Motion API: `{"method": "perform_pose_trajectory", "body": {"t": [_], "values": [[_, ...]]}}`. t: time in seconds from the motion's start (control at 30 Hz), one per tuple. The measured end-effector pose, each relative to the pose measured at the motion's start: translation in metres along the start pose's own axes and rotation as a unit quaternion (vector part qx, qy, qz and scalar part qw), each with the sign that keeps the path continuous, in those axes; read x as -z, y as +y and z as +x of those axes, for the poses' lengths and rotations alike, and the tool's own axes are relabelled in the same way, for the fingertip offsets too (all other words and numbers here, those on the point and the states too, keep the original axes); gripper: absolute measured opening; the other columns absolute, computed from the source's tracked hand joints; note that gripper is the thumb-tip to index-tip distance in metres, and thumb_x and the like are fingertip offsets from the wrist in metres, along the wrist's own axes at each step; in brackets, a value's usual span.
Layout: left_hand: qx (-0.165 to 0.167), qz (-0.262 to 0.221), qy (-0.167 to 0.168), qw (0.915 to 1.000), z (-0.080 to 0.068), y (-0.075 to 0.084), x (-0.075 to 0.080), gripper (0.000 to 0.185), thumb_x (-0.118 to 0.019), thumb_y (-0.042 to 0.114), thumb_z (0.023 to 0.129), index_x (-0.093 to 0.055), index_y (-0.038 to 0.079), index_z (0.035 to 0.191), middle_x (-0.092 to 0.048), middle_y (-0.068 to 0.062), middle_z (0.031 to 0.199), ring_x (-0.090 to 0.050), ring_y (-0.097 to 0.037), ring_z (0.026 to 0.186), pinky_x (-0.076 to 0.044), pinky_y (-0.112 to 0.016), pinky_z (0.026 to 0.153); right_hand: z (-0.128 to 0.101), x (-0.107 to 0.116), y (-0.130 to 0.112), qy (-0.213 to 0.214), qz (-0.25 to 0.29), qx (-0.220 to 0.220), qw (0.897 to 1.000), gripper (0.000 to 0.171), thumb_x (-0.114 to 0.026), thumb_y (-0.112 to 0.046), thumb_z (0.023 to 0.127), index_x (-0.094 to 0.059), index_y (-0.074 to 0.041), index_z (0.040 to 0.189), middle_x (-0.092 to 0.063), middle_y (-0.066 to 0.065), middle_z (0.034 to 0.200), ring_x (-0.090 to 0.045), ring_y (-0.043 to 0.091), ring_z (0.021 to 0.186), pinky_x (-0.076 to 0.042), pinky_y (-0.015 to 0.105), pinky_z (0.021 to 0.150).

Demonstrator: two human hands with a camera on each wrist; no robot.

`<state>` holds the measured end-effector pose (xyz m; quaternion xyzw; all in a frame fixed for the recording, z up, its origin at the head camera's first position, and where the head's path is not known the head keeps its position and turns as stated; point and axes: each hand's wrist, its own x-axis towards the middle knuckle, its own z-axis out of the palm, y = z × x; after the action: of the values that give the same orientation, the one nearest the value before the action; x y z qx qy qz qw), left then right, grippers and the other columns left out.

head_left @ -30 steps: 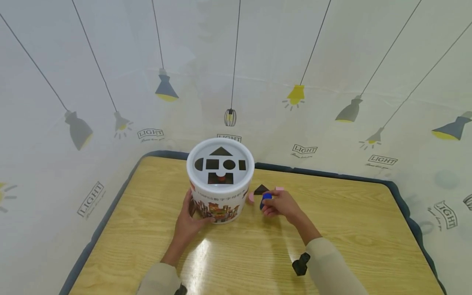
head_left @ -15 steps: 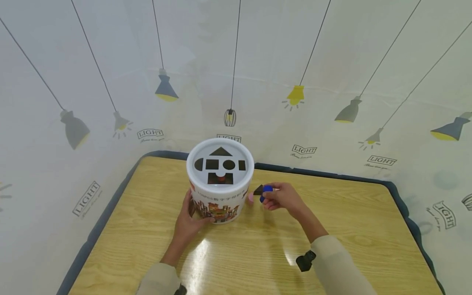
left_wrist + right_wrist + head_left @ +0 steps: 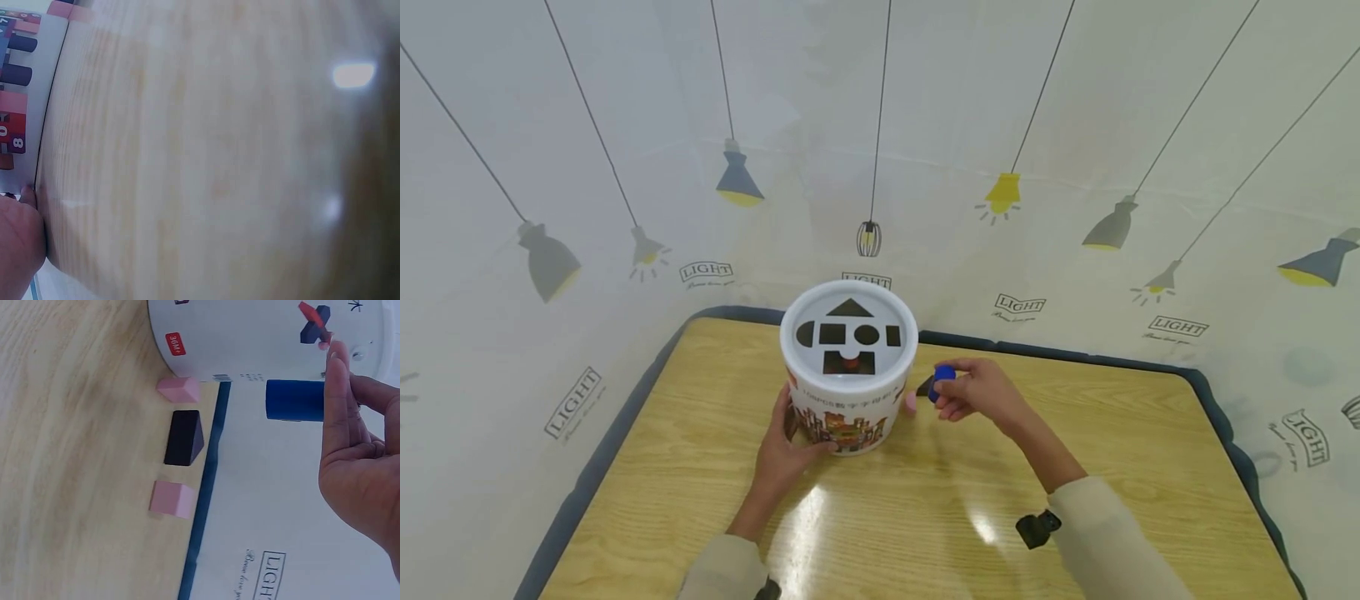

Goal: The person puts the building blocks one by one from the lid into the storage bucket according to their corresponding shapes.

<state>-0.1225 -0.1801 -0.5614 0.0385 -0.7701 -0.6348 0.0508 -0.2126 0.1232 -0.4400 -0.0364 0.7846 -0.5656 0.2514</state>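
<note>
Right hand: your right hand (image 3: 981, 393) pinches a blue cylinder (image 3: 942, 382) in its grip, mid-frame, lifted off the worktop (image 3: 917, 508).
Left hand: your left hand (image 3: 786, 450) curls against the white bucket (image 3: 848, 392), centre frame.
Nearby: black triangular block (image 3: 184, 437) between two pink blocks.

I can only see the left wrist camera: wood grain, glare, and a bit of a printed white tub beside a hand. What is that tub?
Observer: It is a white shape-sorter bucket; its lid has triangle, square, circle and half-circle cutouts.
Operator: And the left hand?
Observer: The left hand grips the bucket's lower side on the wooden table.
Operator: Is the other hand busy?
Observer: The right hand pinches a blue cylinder block, lifted off the table beside the bucket.
Operator: Any blocks left?
Observer: Yes: a black triangular block and two pink blocks by the table's far edge.
</note>
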Motion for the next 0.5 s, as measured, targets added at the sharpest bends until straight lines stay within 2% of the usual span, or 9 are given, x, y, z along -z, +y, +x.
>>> {"method": "perform_pose_trajectory", "body": {"t": [0.07, 0.3, 0.5], "values": [[-0.007, 0.001, 0.000, 1.0000, 0.000, -0.001, 0.000, 0.120, -0.090, 0.013, 0.067, -0.013, 0.024, 0.157, -0.030, -0.015, 0.156, -0.031, -0.034, 0.143, -0.028, -0.042, 0.120, -0.003, 0.001, -0.005, -0.003, -0.006, 0.002, 1.000, 0.046, -0.064, -0.013, 0.093, -0.052, 0.002, 0.134, -0.070, 0.014, 0.080, -0.071, 0.024, 0.068, -0.064, 0.038, 0.066], [-0.013, 0.009, 0.014, 0.9998, 0.009, -0.029, -0.003, 0.122, -0.092, 0.022, 0.063, -0.013, 0.039, 0.155, -0.031, -0.007, 0.157, -0.032, -0.029, 0.143, -0.029, -0.039, 0.120, -0.010, 0.003, -0.022, -0.013, -0.027, 0.021, 0.999, 0.039, -0.064, -0.013, 0.093, -0.056, 0.002, 0.129, -0.070, 0.015, 0.081, -0.072, 0.025, 0.069, -0.064, 0.038, 0.067], [0.001, -0.004, 0.011, 0.9999, 0.008, -0.026, -0.003, 0.122, -0.092, 0.020, 0.063, -0.014, 0.040, 0.155, -0.030, -0.006, 0.158, -0.032, -0.027, 0.143, -0.028, -0.037, 0.120, -0.017, 0.003, -0.037, -0.017, -0.024, 0.041, 0.999, 0.044, -0.065, -0.012, 0.093, -0.053, 0.004, 0.132, -0.071, 0.016, 0.079, -0.071, 0.023, 0.066, -0.064, 0.040, 0.066]]}}
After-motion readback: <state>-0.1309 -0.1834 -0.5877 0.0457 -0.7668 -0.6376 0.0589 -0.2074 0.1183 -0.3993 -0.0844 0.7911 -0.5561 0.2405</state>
